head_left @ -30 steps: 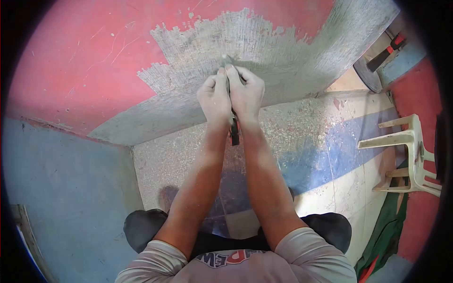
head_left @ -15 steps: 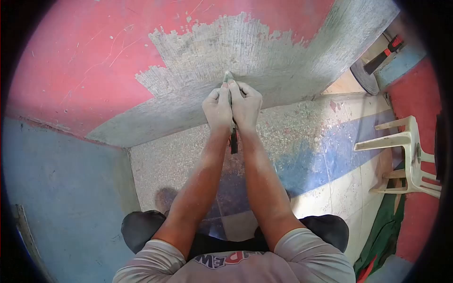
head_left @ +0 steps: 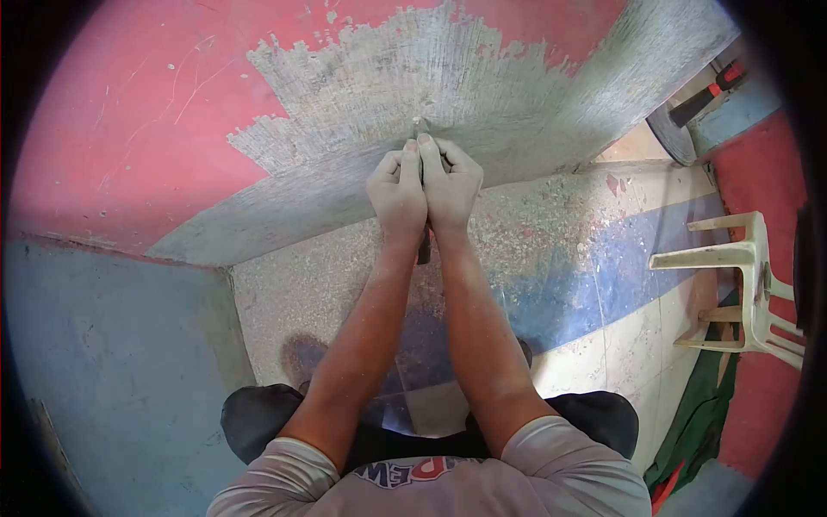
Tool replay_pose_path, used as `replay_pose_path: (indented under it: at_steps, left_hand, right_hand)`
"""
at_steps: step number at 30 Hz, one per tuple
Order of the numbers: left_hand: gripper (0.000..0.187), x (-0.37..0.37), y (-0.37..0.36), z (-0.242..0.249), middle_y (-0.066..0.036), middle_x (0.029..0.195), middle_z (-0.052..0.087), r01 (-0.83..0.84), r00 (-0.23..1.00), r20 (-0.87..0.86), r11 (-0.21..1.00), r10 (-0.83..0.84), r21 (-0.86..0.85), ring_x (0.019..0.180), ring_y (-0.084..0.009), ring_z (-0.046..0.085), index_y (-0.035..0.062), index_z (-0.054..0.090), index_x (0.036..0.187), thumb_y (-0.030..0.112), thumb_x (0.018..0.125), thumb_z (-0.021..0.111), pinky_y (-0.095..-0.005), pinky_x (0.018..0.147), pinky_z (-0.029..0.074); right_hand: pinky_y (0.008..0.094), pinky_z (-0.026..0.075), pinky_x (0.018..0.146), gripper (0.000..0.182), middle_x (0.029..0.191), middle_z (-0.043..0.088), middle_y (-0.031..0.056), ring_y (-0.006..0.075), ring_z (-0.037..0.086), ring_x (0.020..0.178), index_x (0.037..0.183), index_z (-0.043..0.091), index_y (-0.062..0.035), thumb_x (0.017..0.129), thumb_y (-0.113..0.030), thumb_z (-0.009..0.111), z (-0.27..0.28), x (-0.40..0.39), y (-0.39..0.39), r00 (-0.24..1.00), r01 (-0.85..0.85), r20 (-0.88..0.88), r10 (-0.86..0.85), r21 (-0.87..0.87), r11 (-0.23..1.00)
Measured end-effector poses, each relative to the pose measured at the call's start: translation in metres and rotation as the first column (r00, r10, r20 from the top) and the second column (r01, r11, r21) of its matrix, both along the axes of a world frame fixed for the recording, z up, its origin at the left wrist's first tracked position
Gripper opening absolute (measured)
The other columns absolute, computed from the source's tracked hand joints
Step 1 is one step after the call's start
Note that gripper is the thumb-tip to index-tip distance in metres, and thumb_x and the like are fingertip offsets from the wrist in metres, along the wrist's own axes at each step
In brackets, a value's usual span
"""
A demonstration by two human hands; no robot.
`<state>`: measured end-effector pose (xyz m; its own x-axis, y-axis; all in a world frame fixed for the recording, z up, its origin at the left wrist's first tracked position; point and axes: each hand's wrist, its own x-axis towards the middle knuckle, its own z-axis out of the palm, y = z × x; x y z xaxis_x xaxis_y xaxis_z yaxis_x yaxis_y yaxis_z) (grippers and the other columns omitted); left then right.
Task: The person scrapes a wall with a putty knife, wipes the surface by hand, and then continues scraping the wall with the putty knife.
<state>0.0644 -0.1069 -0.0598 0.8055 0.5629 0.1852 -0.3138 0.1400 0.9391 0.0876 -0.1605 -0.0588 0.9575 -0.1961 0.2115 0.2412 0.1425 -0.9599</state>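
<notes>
Both of my hands, coated in pale dust, are closed side by side around a narrow scraper. My left hand and my right hand press their thumbs along it. The blade tip shows beyond the thumbs, at the wall's grey scraped patch; whether it touches cannot be made out. Below the wrists the dark end of the tool sticks out, while its middle is hidden in my grip. Pink paint with a ragged edge borders the bare grey surface.
Paint flakes litter the tiled floor. A white plastic chair lies at the right, near a green cloth. A round-based tool with a red-and-black handle rests at the upper right. A blue wall stands left.
The view has shifted slightly, with the wall patch now higher in it. The scraper's dark lower end shows less below my wrists. Both hands keep their grip.
</notes>
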Motion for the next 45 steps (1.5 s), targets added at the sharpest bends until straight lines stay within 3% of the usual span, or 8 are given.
replay_pose_path:
  at_steps: [5, 8, 13, 16, 21, 24, 33, 45]
  left_hand:
    - [0.031, 0.005, 0.0, 0.017, 0.004, 0.072, 0.061, 0.051, 0.997, 0.065, 0.992, -0.044, -0.112, 0.07, -0.0029, 0.049, -0.0026, 0.067, 0.081, 0.016, 0.105, 0.062, -0.0226, 0.06, 0.04]
    - [0.032, 0.005, 0.0, -0.01, 0.004, 0.078, 0.06, -0.065, 0.998, -0.02, 0.992, 0.068, 0.104, 0.073, -0.0039, 0.048, -0.0014, 0.067, 0.08, 0.017, 0.106, 0.06, -0.0232, 0.063, 0.04]
    - [0.03, -0.01, 0.017, -0.033, 0.003, 0.079, 0.063, -0.071, 0.996, -0.065, 0.997, 0.069, -0.038, 0.075, -0.0064, 0.051, -0.0016, 0.069, 0.083, 0.017, 0.105, 0.061, -0.0239, 0.066, 0.043]
    - [0.031, -0.011, 0.026, 0.003, 0.002, 0.075, 0.063, -0.01, 0.999, 0.036, 0.996, 0.013, -0.092, 0.071, -0.0047, 0.052, -0.0025, 0.067, 0.081, 0.017, 0.104, 0.063, -0.0245, 0.061, 0.044]
    - [0.032, -0.015, 0.026, -0.042, 0.004, 0.074, 0.06, -0.062, 0.994, -0.085, 0.997, 0.065, 0.042, 0.072, -0.0047, 0.051, -0.002, 0.067, 0.08, 0.019, 0.104, 0.064, -0.0247, 0.063, 0.044]
    - [0.034, -0.004, 0.029, -0.023, 0.004, 0.072, 0.06, -0.046, 0.997, -0.055, 0.997, 0.049, 0.055, 0.07, -0.0048, 0.05, -0.0024, 0.067, 0.079, 0.02, 0.104, 0.063, -0.0256, 0.062, 0.043]
    - [0.031, -0.007, 0.022, -0.041, 0.004, 0.073, 0.062, -0.033, 0.998, -0.049, 0.999, 0.033, -0.002, 0.07, -0.0037, 0.051, -0.0009, 0.068, 0.079, 0.018, 0.104, 0.065, -0.0234, 0.06, 0.042]
    - [0.032, -0.02, 0.034, -0.018, 0.003, 0.078, 0.064, -0.058, 0.998, -0.024, 0.995, 0.056, -0.079, 0.071, -0.0039, 0.051, -0.0026, 0.07, 0.083, 0.018, 0.106, 0.062, -0.0231, 0.061, 0.042]
  right_hand:
    - [0.0293, 0.052, 0.067, 0.023, 0.077, 0.072, 0.0101, 0.0094, 0.061, 0.071, 0.096, 0.074, 0.0054, 0.095, -0.017, 0.072, 0.026, 0.004, -0.001, 0.998, 0.053, 0.044, -0.051, -0.051, 0.997]
    - [0.0301, 0.052, 0.067, 0.023, 0.077, 0.072, 0.011, 0.01, 0.062, 0.072, 0.097, 0.074, 0.0048, 0.095, -0.018, 0.072, -0.001, 0.003, -0.001, 0.996, 0.06, 0.07, -0.053, -0.095, 0.994]
    - [0.0311, 0.053, 0.069, 0.023, 0.076, 0.072, 0.0124, 0.0125, 0.064, 0.07, 0.095, 0.075, 0.0046, 0.095, -0.018, 0.072, -0.013, -0.012, 0.015, 0.996, 0.074, 0.058, -0.062, -0.233, 0.97]
    - [0.0308, 0.053, 0.068, 0.023, 0.076, 0.072, 0.0126, 0.0115, 0.063, 0.07, 0.096, 0.074, 0.0053, 0.095, -0.018, 0.071, 0.01, -0.012, 0.027, 1.0, 0.013, 0.026, -0.012, -0.063, 0.998]
    - [0.03, 0.053, 0.068, 0.024, 0.076, 0.071, 0.0126, 0.0098, 0.063, 0.072, 0.097, 0.074, 0.006, 0.096, -0.018, 0.07, -0.029, -0.019, 0.027, 0.998, 0.02, -0.064, -0.02, -0.005, 1.0]
    - [0.0264, 0.047, 0.063, 0.026, 0.074, 0.066, 0.0002, 0.0059, 0.054, 0.071, 0.094, 0.072, 0.0075, 0.098, -0.018, 0.07, -0.02, -0.009, 0.025, 0.996, 0.056, 0.075, -0.045, -0.146, 0.988]
    - [0.0287, 0.049, 0.065, 0.022, 0.075, 0.069, 0.0052, 0.007, 0.057, 0.071, 0.099, 0.075, 0.005, 0.096, -0.016, 0.071, -0.025, -0.013, 0.019, 0.999, 0.023, -0.029, -0.025, -0.084, 0.996]
    - [0.0362, 0.055, 0.07, 0.026, 0.081, 0.074, 0.019, 0.0218, 0.071, 0.071, 0.095, 0.076, 0.0024, 0.093, -0.023, 0.072, -0.006, -0.017, 0.033, 0.999, 0.041, 0.035, -0.036, -0.155, 0.987]
